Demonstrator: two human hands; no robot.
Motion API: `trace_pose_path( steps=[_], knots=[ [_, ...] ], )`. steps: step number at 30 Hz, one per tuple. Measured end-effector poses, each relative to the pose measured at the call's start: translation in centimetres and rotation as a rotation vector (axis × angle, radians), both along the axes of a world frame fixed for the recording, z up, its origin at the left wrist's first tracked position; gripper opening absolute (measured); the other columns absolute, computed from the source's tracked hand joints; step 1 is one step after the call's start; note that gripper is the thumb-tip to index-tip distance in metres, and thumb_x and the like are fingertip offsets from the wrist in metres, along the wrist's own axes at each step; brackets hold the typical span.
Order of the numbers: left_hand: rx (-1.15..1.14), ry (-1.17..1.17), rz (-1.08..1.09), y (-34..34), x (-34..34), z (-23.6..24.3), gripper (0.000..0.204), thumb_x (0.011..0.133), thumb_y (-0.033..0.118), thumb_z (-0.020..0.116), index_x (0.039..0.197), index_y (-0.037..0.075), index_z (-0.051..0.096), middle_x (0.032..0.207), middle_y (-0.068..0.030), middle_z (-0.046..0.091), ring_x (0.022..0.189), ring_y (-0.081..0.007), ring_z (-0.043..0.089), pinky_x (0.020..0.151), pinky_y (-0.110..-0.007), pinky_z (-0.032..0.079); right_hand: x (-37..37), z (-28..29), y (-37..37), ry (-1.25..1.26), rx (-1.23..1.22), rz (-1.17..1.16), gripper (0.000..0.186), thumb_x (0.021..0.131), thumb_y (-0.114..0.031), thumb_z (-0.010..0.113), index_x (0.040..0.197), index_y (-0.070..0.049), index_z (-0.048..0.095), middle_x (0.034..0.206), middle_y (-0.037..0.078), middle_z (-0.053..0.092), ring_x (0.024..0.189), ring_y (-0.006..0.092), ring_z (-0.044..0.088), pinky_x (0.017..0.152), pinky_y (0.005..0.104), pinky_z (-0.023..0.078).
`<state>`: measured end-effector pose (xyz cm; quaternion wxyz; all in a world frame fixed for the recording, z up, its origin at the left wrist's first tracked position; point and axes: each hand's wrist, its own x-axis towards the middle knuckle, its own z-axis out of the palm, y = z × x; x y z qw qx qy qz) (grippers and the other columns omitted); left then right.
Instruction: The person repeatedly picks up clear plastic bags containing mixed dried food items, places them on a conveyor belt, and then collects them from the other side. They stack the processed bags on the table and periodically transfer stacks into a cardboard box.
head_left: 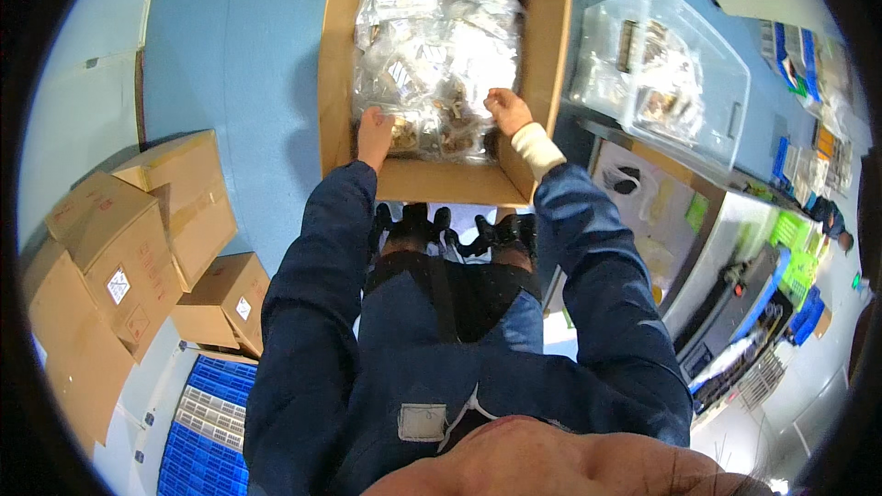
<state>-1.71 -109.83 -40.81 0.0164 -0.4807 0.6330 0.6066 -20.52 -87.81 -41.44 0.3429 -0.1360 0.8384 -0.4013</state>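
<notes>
A deep open cardboard box [441, 182] stands in front of me, filled with clear plastic bags [404, 69] of small parts. Glare whitens several of them. My left hand [374, 140] reaches in by the box's near left side, its fingers closed on the edge of a clear plastic bag [432, 131] with brownish parts inside. At the right of that bag my right hand [510, 114], with a pale band around the wrist, has its fingers curled together against the plastic. What its fingertips grip is too small to make out.
A clear plastic bin [735, 119] holding more bagged parts stands to the right, above a cluttered metal-sided bench [717, 239]. Closed cardboard boxes [119, 257] are stacked at the left. Blue crates [197, 459] lie at the lower left. Farther right is another person [831, 218].
</notes>
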Motion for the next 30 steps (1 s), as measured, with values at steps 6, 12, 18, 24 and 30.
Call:
trace_pose_path(
  steps=[6, 12, 18, 24, 30],
  knots=[
    [0.087, -0.116, -0.034, -3.5, -5.8, -12.6, 0.077, 0.079, 0.035, 0.064, 0.133, -0.003, 0.027, 0.138, -0.0232, 0.028, 0.125, -0.0321, 0.033, 0.101, -0.038, 0.031, -5.5, -16.1, -6.7, -0.086, 0.273, 0.057, 0.074, 0.075, -0.034, 0.066, 0.124, 0.012, 0.035, 0.120, 0.026, 0.050, 0.110, 0.0315, 0.051, 0.094, 0.0338, 0.040],
    [0.093, -0.226, 0.142, -3.3, -9.9, -20.6, 0.104, 0.066, 0.044, 0.075, 0.139, 0.008, 0.009, 0.138, -0.0170, 0.023, 0.122, -0.0307, 0.033, 0.097, -0.042, 0.033, -3.5, -24.4, -12.0, -0.230, -0.063, -0.147, 0.065, 0.072, -0.031, 0.073, 0.116, 0.007, 0.044, 0.102, 0.018, 0.058, 0.089, 0.0228, 0.056, 0.077, 0.0320, 0.046],
    [0.514, 0.157, 0.302, 0.7, -7.1, -16.0, 0.094, 0.073, 0.037, 0.071, 0.140, 0.013, 0.010, 0.135, -0.0132, 0.028, 0.120, -0.0274, 0.034, 0.097, -0.042, 0.033, -0.1, -16.6, -9.4, -0.378, -0.252, -0.077, 0.023, 0.078, -0.018, 0.066, 0.093, -0.005, 0.055, 0.084, 0.004, 0.060, 0.073, 0.0109, 0.054, 0.065, 0.0262, 0.044],
    [0.986, 0.347, 0.317, 2.1, -4.8, -8.2, 0.081, 0.079, 0.023, 0.063, 0.140, 0.018, 0.009, 0.131, -0.0068, 0.035, 0.118, -0.0226, 0.037, 0.096, -0.039, 0.036, 0.8, -2.3, -6.5, 0.185, -0.094, 0.274, 0.024, 0.072, -0.017, 0.068, 0.084, -0.004, 0.052, 0.067, 0.010, 0.056, 0.061, 0.0237, 0.059, 0.055, 0.0345, 0.047],
    [0.900, 0.326, 0.209, 4.6, -5.9, -5.4, 0.079, 0.078, 0.020, 0.065, 0.139, 0.015, 0.016, 0.132, -0.0056, 0.035, 0.123, -0.0200, 0.032, 0.105, -0.036, 0.022, 1.9, 1.3, -6.8, 0.260, 0.274, 0.504, 0.020, 0.077, -0.022, 0.053, 0.081, -0.003, 0.049, 0.070, 0.017, 0.059, 0.066, 0.0301, 0.063, 0.056, 0.0407, 0.049]
  ],
)
